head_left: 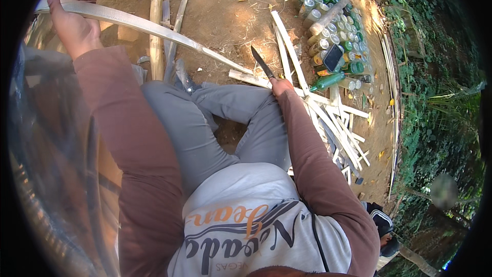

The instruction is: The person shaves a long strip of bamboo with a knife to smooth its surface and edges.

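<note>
My left hand (77, 23) grips the far-left end of a long bamboo strip (148, 26); my right hand (280, 86), fist wrapped round the knife (262, 62), should shave with shallow, steady strokes

Cluster of green and clear capped bottles (333, 25) on bare ground, dark flat screen (333, 57) atop

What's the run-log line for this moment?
left hand: grips long bamboo strip | right hand: holds knife near strip's end | bottles on ground beyond
</note>
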The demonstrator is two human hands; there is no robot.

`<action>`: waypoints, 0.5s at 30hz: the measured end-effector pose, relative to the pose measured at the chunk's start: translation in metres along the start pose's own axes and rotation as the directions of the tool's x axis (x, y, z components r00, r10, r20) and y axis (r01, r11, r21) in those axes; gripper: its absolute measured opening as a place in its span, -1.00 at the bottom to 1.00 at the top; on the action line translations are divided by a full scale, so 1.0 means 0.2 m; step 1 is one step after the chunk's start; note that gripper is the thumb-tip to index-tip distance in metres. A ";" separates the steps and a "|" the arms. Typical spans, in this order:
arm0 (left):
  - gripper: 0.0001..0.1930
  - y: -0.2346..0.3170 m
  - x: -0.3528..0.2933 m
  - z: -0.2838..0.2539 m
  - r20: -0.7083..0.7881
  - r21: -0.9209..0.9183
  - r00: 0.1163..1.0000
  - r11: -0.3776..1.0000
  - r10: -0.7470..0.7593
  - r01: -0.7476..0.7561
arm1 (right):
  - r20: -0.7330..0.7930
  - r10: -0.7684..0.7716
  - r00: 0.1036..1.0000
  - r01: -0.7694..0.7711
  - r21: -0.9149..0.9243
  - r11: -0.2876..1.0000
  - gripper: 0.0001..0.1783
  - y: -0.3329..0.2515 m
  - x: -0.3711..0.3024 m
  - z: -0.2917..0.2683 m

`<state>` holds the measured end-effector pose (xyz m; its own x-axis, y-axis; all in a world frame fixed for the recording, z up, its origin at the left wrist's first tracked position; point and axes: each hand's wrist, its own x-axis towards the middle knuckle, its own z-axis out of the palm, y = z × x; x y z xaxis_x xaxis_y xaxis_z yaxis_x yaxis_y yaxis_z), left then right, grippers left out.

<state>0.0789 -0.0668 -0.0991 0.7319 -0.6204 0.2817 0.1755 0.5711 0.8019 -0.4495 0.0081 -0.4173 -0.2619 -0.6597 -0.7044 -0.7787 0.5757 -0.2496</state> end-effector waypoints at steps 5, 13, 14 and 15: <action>-0.69 0.07 -0.01 -0.02 0.491 -0.396 0.870 0.878 -0.045 0.269 | 0.121 0.015 0.992 -0.082 0.568 0.819 -0.50 0.01 -0.37 -0.07; -0.55 0.69 -0.37 0.37 0.725 -0.357 0.686 0.887 0.064 0.294 | 0.075 -0.081 0.994 0.010 0.670 0.742 -0.53 0.16 -0.64 -0.13; -0.58 0.80 -0.34 0.38 0.728 -0.326 0.682 0.910 0.070 0.255 | 0.067 -0.089 0.994 0.021 0.671 0.741 -0.53 0.18 -0.68 -0.15; -0.61 0.90 -0.30 0.39 0.732 -0.295 0.677 0.931 0.076 0.215 | 0.061 -0.099 0.993 0.033 0.669 0.742 -0.52 0.20 -0.72 -0.17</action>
<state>0.0156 0.0325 0.0697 0.0269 -0.7701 0.6374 0.5151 0.5571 0.6514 -0.4624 0.1099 -0.3044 -0.1484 -0.6825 -0.7156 -0.2046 0.7292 -0.6530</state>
